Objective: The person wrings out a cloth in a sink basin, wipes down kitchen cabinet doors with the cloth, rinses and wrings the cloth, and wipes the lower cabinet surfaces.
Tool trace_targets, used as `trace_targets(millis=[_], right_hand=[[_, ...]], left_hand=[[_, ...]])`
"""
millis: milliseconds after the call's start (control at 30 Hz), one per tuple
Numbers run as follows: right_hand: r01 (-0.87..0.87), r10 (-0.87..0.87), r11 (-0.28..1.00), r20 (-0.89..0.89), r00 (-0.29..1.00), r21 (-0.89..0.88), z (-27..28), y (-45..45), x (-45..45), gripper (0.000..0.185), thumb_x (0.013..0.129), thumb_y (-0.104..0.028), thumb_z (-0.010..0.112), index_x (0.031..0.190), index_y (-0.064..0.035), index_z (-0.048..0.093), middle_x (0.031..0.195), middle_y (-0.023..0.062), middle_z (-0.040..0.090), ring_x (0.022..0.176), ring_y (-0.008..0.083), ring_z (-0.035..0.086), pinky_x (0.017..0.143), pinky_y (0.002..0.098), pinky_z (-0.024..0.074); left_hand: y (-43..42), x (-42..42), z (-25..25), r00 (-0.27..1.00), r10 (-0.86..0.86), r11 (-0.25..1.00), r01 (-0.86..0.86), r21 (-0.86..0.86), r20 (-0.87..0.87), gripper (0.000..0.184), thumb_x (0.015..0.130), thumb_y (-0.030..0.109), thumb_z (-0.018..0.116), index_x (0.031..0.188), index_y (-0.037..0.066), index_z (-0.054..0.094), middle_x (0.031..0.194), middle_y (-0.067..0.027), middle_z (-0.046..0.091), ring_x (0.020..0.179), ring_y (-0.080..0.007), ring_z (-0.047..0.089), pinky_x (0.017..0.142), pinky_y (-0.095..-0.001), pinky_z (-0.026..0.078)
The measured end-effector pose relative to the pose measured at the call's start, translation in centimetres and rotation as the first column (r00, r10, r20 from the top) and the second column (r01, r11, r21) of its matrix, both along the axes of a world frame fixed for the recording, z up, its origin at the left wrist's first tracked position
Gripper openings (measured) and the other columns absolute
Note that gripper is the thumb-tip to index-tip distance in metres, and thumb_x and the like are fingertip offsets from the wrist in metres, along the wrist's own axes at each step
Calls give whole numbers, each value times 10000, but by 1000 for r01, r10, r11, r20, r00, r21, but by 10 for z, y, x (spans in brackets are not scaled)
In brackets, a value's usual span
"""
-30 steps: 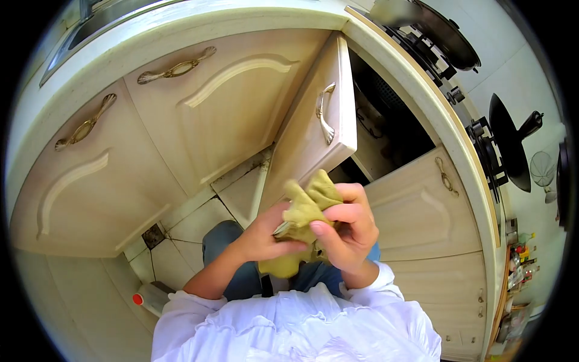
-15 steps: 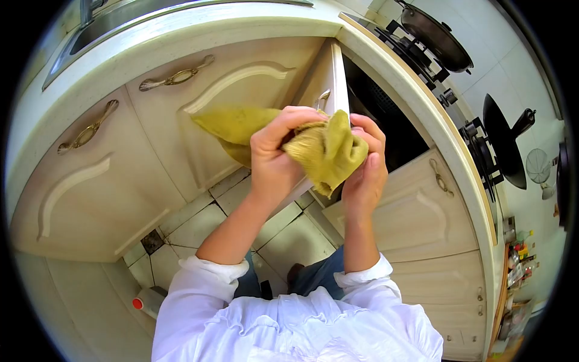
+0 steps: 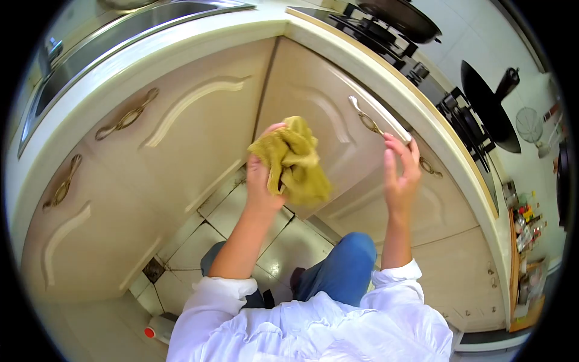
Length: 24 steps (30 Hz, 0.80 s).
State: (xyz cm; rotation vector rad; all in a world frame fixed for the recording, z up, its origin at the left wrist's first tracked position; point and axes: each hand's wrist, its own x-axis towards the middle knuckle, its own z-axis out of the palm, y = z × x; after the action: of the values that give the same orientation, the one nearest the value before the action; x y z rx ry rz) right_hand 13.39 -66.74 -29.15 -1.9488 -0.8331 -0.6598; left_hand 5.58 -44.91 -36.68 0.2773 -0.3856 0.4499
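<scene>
A crumpled mustard-yellow cloth is bunched in my left hand, held in front of the corner cabinet. My right hand has its fingers stretched out, the tips against the free edge of the corner cabinet door. That door stands slightly ajar, its edge a little proud of the frame. Just left of my right fingertips is the door's ornate metal handle. Part of my left fingers is hidden behind the cloth.
A gas stove with a pan and a wok lines the counter at right. The sink is at upper left. A bottle with a red cap stands on the floor, lower left. Tiled floor lies below.
The corner door has swung from wide open to nearly closed. My right hand has let go of the cloth and moved right to the door edge; my left hand keeps the cloth.
</scene>
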Motion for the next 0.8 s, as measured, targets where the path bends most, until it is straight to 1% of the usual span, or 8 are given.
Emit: trace_targets(millis=[100, 167, 300, 400, 500, 567, 633, 800], right_hand=[[295, -216, 948, 441, 871, -117, -13, -4, -29, 206, 822, -52, 638, 1026, -52, 617, 1102, 87, 648, 1161, 244, 504, 1016, 424, 340], [-80, 95, 981, -78, 992, 179, -30, 7, -51, 233, 841, -61, 629, 1070, -52, 590, 1063, 87, 635, 1119, 221, 534, 940, 370, 422], [-243, 525, 736, -306, 794, 632, -53, 29, -66, 288, 849, -41, 624, 1127, -36, 549, 1054, 79, 609, 1002, 183, 580, 845, 307, 477], [-9, 412, 752, -459, 787, 659, -57, -3, -50, 326, 855, -11, 613, 1168, -16, 520, 1057, 57, 597, 958, 151, 588, 838, 285, 479], [40, 379, 609, -335, 862, 792, -43, -31, -43, 334, 847, 20, 605, 1168, -14, 522, 1059, 56, 595, 977, 131, 574, 860, 282, 467], [-15, 46, 774, -33, 998, 633, -32, -40, -32, 303, 851, 31, 594, 1144, -26, 539, 1042, 50, 599, 983, 135, 568, 870, 284, 458], [40, -86, 924, 104, 991, 379, -17, -46, -22, 317, 841, 47, 588, 1147, -23, 541, 1075, 65, 588, 993, 167, 567, 874, 294, 457], [234, -137, 962, 490, 861, -142, 9, -31, 3, 347, 770, 85, 609, 1097, -30, 593, 1084, 98, 559, 995, 244, 557, 867, 331, 452]], left_hand=[[-9, -2, 0, 965, 231, 951, -198, 238, -120, 308, 901, 68, 578, 1207, 40, 562, 1132, -74, 597, 1016, -180, 598, 890, -314, 502], [-31, 1, 4, 932, 351, 866, -285, 411, -94, 348, 887, 36, 564, 1234, 31, 539, 1161, -87, 583, 1042, -190, 586, 918, -316, 480], [-81, 10, 6, 870, 442, 444, -423, 790, 218, 534, 796, -74, 480, 1323, -5, 436, 1330, -139, 461, 1211, -236, 478, 1031, -330, 365], [-77, 12, 6, 977, 168, 555, -201, 807, 128, 595, 754, -108, 469, 1338, -20, 402, 1385, -145, 417, 1295, -228, 405, 1064, -350, 319], [-56, 49, 12, 704, 551, 132, -605, 785, 449, 652, 715, -108, 544, 1339, 9, 400, 1304, -135, 492, 1247, -257, 455, 1053, -374, 336], [-63, 72, 30, 524, 707, -10, -664, 748, 475, 658, 706, -96, 582, 1330, 21, 409, 1247, -138, 535, 1213, -276, 487, 1036, -383, 358], [-66, 97, 36, 310, 598, -392, -691, 608, 739, 594, 696, -57, 638, 1254, 44, 461, 1074, -125, 593, 1077, -308, 550, 950, -396, 415], [-55, 126, 40, 384, 579, -257, -751, 608, 719, 512, 657, -63, 669, 1115, 62, 477, 922, -95, 588, 932, -290, 577, 845, -395, 447]])
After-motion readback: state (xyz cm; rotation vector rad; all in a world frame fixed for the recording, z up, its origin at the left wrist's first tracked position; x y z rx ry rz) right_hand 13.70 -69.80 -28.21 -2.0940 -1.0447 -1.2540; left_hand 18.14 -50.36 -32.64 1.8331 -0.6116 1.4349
